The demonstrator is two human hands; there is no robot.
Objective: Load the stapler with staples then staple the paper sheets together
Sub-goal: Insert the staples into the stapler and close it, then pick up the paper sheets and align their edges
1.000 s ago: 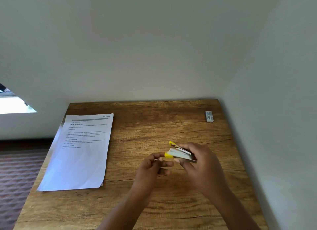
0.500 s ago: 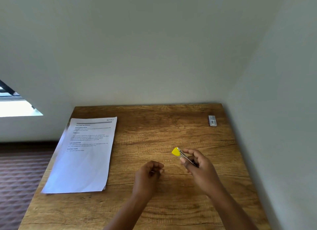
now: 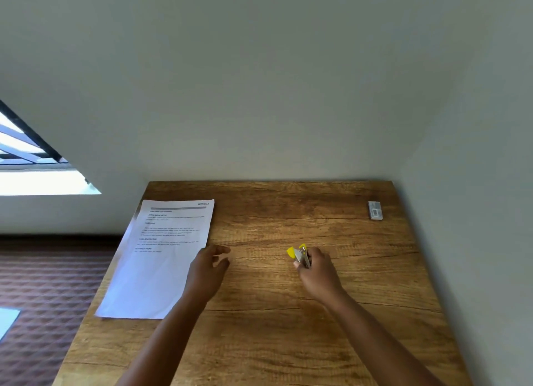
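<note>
A small yellow and metal stapler sits in my right hand, which grips it just above the middle of the wooden table. White printed paper sheets lie on the table's left side, their left edge overhanging it. My left hand hovers at the sheets' right edge with fingers loosely spread and holds nothing. A small grey staple box lies at the far right corner.
Walls close the table off at the back and on the right. Left of the table lies a patterned dark floor, with a bright window beyond it.
My left hand has let go near the stapler and moved left to the paper's edge. My right hand kept the stapler and stayed near the table's middle.
</note>
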